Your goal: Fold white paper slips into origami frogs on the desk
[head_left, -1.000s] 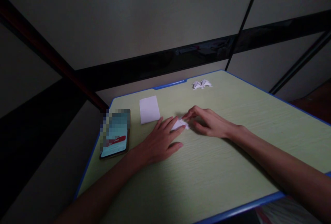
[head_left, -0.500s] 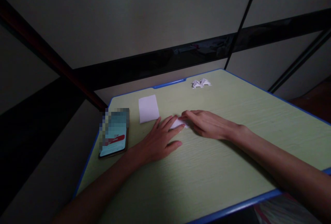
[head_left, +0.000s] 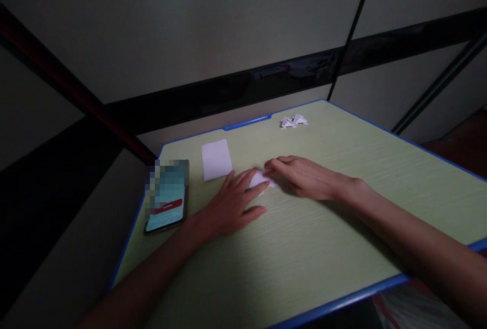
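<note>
Green tabletop (head_left: 304, 258) w/ blue edge carries everything. L hand (head_left: 228, 207) lies flat, grip spread; R hand (head_left: 308, 179) opposite, fingers close together; lit phone (head_left: 167, 197) at L edge, blank white sheet (head_left: 216, 159) near it, folded paper figures (head_left: 292, 121) at far edge. Smallest: folded white paper (head_left: 261, 181) mid-tabletop btw both hands, L fingertips on it, R fingertips touching its R side; whether that grip is pinching or just pressing, can't tell.

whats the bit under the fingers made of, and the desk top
The bit looks like thin matte white paper: crisp folded edges. The desk top seems laminate, printed pale green wood grain with a faint sheen; its blue rim is probably plastic.
</note>
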A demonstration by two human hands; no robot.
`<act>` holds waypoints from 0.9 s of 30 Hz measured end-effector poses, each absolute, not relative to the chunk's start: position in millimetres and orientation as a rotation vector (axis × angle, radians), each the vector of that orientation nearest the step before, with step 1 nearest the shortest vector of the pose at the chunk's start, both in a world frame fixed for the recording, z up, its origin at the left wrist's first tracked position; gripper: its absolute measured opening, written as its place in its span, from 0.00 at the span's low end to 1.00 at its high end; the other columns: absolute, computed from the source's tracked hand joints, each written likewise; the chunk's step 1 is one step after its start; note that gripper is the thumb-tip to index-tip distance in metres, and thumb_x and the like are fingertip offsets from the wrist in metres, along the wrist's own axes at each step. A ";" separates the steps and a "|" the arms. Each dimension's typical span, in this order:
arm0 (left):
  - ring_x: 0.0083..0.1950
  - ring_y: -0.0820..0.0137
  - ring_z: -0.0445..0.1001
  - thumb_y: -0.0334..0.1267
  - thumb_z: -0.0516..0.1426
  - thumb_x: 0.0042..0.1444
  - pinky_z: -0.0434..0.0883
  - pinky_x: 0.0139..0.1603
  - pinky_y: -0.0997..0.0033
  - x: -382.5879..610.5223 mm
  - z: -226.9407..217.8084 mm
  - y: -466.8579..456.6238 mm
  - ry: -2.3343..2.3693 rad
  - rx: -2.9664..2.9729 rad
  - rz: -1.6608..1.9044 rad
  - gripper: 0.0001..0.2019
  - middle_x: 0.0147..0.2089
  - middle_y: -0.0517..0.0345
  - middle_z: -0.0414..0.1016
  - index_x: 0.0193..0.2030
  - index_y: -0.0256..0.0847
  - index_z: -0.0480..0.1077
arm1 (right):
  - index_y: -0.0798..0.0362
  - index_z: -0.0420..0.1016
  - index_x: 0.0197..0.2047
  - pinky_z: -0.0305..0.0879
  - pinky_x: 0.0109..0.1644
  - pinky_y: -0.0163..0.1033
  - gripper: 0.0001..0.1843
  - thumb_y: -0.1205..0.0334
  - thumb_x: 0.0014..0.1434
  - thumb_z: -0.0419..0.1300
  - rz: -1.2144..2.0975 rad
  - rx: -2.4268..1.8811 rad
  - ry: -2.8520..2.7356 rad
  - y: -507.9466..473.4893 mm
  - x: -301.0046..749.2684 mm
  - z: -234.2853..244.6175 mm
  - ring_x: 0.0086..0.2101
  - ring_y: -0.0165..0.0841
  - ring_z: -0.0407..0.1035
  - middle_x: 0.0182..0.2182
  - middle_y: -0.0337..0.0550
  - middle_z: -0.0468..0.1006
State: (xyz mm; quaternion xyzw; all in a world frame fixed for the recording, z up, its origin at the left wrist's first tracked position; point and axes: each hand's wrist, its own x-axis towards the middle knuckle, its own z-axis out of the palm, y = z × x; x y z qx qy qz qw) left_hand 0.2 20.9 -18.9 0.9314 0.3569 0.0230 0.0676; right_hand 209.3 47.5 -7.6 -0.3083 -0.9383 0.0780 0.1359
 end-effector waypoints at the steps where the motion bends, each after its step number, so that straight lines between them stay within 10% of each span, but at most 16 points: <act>1: 0.63 0.63 0.40 0.48 0.43 0.54 0.40 0.59 0.51 0.1 -18.9 20.9 1.080 2.809 0.067 0.25 0.63 0.50 0.45 0.58 0.45 0.49 | 0.57 0.59 0.43 0.58 0.38 0.39 0.18 0.78 0.47 0.47 0.215 -0.898 -2.724 46.9 210.2 -6.2 0.35 0.33 0.63 0.36 0.50 0.70; 14: 0.63 0.63 0.39 0.49 0.42 0.55 0.41 0.59 0.52 1.0 -17.1 20.7 1.098 2.821 0.025 0.25 0.63 0.46 0.44 0.59 0.44 0.49 | 0.57 0.63 0.35 0.57 0.39 0.39 0.09 0.74 0.50 0.47 -0.160 -0.889 -2.885 34.6 206.0 7.7 0.30 0.33 0.62 0.26 0.45 0.69; 27: 0.63 0.63 0.38 0.49 0.42 0.55 0.41 0.59 0.52 -1.2 -20.6 22.0 1.085 2.794 0.047 0.25 0.63 0.47 0.42 0.59 0.45 0.48 | 0.58 0.62 0.41 0.58 0.40 0.39 0.13 0.73 0.51 0.46 0.133 -0.962 -2.755 42.7 213.6 -7.8 0.34 0.33 0.64 0.34 0.48 0.70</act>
